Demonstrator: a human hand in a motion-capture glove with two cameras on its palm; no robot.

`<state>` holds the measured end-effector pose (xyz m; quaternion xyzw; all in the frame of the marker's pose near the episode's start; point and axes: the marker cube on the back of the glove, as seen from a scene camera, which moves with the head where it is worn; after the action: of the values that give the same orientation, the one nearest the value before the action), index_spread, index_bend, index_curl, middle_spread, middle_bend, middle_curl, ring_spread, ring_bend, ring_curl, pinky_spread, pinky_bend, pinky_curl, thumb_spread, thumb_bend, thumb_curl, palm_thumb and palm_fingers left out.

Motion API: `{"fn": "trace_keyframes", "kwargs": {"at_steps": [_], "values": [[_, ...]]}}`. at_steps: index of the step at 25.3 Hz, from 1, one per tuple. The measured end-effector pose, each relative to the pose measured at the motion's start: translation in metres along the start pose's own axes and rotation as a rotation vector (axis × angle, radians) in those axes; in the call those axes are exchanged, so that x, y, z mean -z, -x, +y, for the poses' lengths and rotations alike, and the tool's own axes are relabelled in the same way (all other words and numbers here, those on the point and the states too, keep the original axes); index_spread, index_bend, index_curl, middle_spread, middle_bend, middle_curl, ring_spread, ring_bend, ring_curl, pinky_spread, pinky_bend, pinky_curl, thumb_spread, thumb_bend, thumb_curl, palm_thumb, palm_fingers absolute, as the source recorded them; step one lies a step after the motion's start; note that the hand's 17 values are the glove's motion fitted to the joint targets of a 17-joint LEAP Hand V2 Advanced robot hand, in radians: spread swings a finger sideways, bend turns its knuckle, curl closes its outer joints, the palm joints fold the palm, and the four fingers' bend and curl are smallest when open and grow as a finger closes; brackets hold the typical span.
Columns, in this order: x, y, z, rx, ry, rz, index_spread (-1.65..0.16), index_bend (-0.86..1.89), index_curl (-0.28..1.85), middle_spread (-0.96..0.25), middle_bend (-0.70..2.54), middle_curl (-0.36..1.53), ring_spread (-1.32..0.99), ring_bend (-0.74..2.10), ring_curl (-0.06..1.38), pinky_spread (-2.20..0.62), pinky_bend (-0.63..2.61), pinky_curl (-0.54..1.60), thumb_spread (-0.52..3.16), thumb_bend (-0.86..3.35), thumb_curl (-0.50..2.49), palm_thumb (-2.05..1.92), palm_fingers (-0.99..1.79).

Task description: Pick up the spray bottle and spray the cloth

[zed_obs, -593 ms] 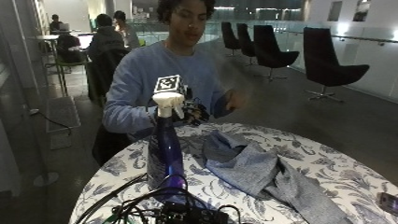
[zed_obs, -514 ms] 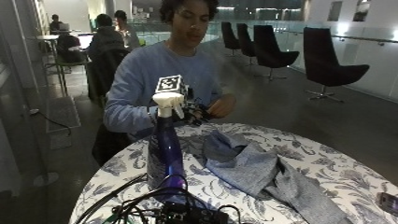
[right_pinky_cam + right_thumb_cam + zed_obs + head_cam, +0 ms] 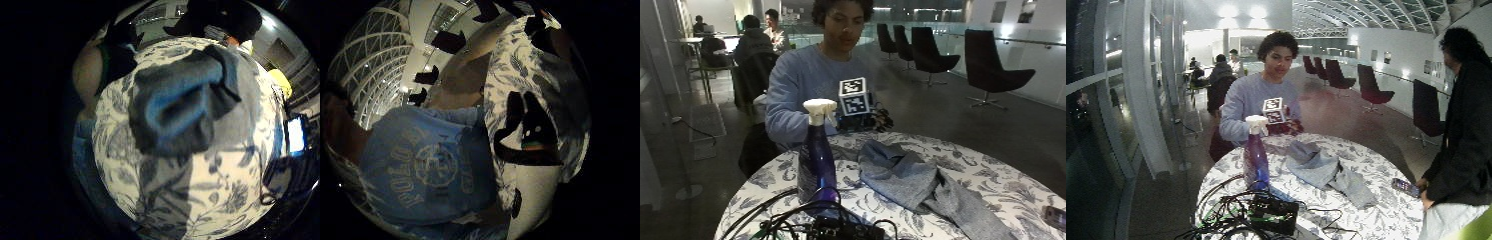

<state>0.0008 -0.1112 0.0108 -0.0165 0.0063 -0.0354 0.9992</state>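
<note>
Item: spray bottle (image 3: 818, 160), blue body, white trigger head. It stood upright on the patterned table (image 3: 986, 185), near the edge, beside a tangle of black cables (image 3: 820, 222). Nothing touched it.

Item: cloth (image 3: 913, 182), grey, crumpled. It lay spread across the middle of the table, just beside the bottle and apart from it.

Item: my right hand (image 3: 873, 120), black-gloved. It hung above the far rim of the table, in front of my chest, well apart from the bottle. It held nothing; the fingers looked loosely curled, though I could not read them exactly. The little-finger palm view looked down on the cloth (image 3: 185, 100) from above, so the palm faced the table.

Step in hand, as I judged it: the reach, with pick-up not yet begun.

Next move, as I judged it: bring the hand across to the bottle's neck under the trigger head, wrap the fingers round it, lift, then aim the nozzle at the cloth. The cables close by the base called for a straight upward lift.
</note>
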Motion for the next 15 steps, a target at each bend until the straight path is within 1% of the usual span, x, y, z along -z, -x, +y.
{"fn": "trace_keyframes", "kwargs": {"at_steps": [4, 8, 12, 15], "values": [[-0.017, -0.008, -0.066, 0.000, 0.057, 0.052, -0.34, 0.15, 0.27, -0.04, 0.27, 0.25, 0.00, 0.29, 0.23, 0.21, 0.26, 0.23, 1.00, 0.33, 0.26, 0.59, 0.67], [-0.035, -0.019, -0.110, -0.037, 0.112, 0.114, -0.37, 0.12, 0.27, -0.03, 0.24, 0.26, 0.01, 0.29, 0.24, 0.22, 0.28, 0.25, 1.06, 0.27, 0.25, 0.54, 0.59], [-0.040, -0.027, -0.131, -0.068, 0.129, 0.125, -0.38, 0.11, 0.25, -0.03, 0.25, 0.28, 0.01, 0.29, 0.24, 0.22, 0.28, 0.26, 1.11, 0.23, 0.25, 0.53, 0.56], [-0.036, -0.029, -0.128, -0.076, 0.125, 0.137, -0.39, 0.12, 0.25, -0.03, 0.26, 0.30, 0.01, 0.30, 0.25, 0.23, 0.28, 0.27, 1.13, 0.21, 0.25, 0.53, 0.56]]}}
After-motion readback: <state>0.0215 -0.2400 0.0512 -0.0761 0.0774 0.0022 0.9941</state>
